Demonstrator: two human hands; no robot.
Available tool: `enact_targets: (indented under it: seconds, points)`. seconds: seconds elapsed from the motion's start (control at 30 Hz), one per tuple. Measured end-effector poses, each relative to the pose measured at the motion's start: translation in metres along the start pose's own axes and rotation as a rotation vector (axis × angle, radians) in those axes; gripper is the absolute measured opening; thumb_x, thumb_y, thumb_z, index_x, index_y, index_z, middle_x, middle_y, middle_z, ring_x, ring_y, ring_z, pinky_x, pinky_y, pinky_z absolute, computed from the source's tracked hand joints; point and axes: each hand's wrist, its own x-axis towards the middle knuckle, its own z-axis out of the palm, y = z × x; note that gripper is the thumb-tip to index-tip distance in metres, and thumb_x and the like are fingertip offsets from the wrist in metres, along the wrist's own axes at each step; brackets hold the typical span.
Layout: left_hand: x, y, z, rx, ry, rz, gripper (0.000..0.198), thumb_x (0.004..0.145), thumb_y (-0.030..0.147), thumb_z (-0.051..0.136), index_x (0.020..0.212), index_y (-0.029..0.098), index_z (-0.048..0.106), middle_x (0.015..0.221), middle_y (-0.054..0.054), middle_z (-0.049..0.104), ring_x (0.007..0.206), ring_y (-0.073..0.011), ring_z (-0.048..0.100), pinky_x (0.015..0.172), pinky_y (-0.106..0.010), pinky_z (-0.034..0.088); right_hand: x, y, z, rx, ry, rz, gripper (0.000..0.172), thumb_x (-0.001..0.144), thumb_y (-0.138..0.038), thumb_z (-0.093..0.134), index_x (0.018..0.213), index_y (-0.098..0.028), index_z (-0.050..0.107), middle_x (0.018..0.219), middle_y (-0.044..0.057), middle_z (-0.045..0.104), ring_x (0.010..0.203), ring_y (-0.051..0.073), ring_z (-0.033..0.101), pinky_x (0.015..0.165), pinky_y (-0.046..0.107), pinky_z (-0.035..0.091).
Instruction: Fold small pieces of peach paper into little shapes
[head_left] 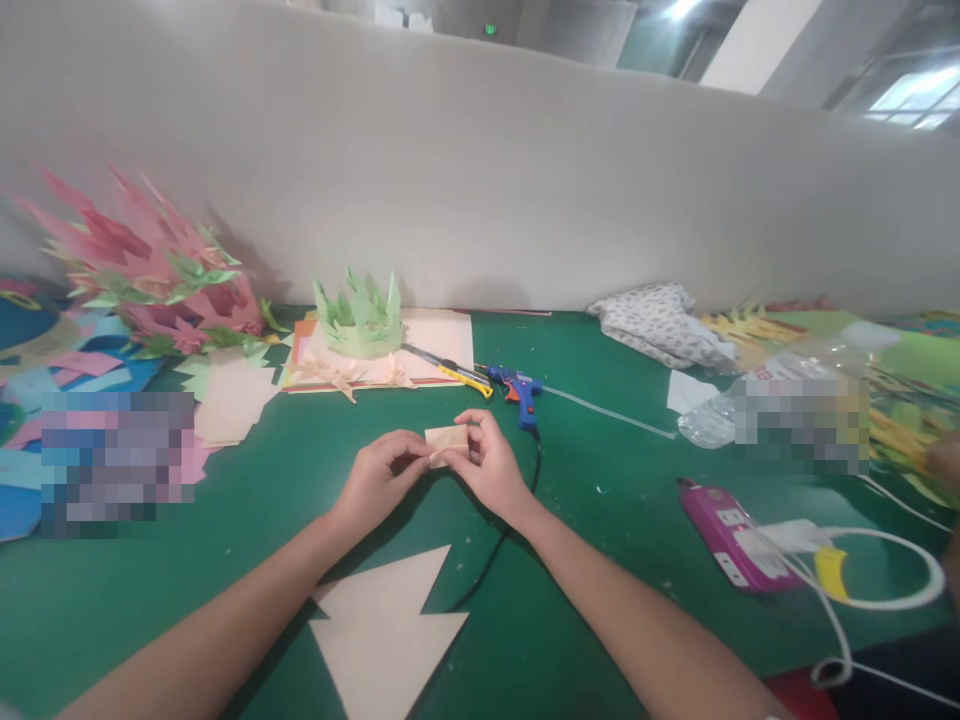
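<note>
A small cream paper piece (448, 441) is held up between both hands above the green table. My left hand (386, 478) pinches its left edge between thumb and fingers. On the right side, my right hand (491, 462) grips the same piece, thumb in front and fingers behind. Below the hands lies a larger cream paper cutout (386, 640) with pointed, tree-like edges. A blue glue gun (523, 392) and a yellow cutter (466, 378) rest just beyond the hands.
A green paper crown (360, 318) stands on stacked sheets (450, 345). Pink and green paper crowns (180, 290) are piled at the left. At the right are a purple power strip (731, 540), a clear plastic bottle (709, 418) and a patterned cloth (660, 325).
</note>
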Motion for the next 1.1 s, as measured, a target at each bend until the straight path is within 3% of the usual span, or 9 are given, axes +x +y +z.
enact_targets:
  seconds: [0.3,0.57,0.83,1.0,1.1]
  points:
    - [0.001,0.004,-0.004,-0.105,-0.073,-0.076,0.022,0.082,0.030,0.050,0.071,0.017,0.064,0.071,-0.003,0.062,0.066,-0.0133,0.058,0.062,-0.023,0.046,-0.001,-0.001,0.000,-0.065,0.019,-0.017,0.034,0.073,-0.015,0.056,0.100,-0.024,0.037,0.073,-0.004,0.056,0.067,0.013,0.059,0.063,0.026,0.048]
    - [0.001,0.002,0.001,-0.130,-0.032,-0.169,0.015,0.076,0.031,0.058,0.073,0.017,0.063,0.075,-0.003,0.064,0.065,-0.0134,0.058,0.062,-0.024,0.046,-0.001,-0.001,0.000,-0.074,-0.004,-0.013,0.036,0.073,-0.018,0.059,0.101,-0.024,0.038,0.066,-0.006,0.049,0.061,0.011,0.054,0.061,0.024,0.046]
    - [0.002,0.001,0.003,-0.321,-0.016,-0.322,0.022,0.075,0.037,0.057,0.071,0.016,0.060,0.061,0.000,0.060,0.057,-0.0127,0.058,0.059,-0.025,0.047,0.002,-0.001,0.000,-0.014,0.000,0.013,0.040,0.069,-0.018,0.061,0.101,-0.024,0.037,0.070,-0.006,0.054,0.062,0.011,0.056,0.060,0.024,0.046]
    - [0.002,0.002,0.009,-0.531,-0.020,-0.436,0.028,0.073,0.043,0.059,0.073,0.015,0.053,0.066,0.000,0.062,0.060,-0.0134,0.061,0.064,-0.029,0.051,0.003,-0.003,0.000,0.055,0.010,0.034,0.041,0.067,-0.018,0.062,0.099,-0.024,0.037,0.071,-0.005,0.057,0.062,0.012,0.058,0.060,0.025,0.047]
    - [0.002,0.005,0.011,-0.633,0.002,-0.432,0.029,0.073,0.043,0.060,0.077,0.017,0.048,0.067,0.002,0.060,0.061,-0.0126,0.061,0.065,-0.030,0.052,0.002,-0.004,0.000,0.083,0.017,0.048,0.041,0.066,-0.017,0.063,0.098,-0.024,0.038,0.072,-0.005,0.058,0.062,0.012,0.059,0.060,0.025,0.047]
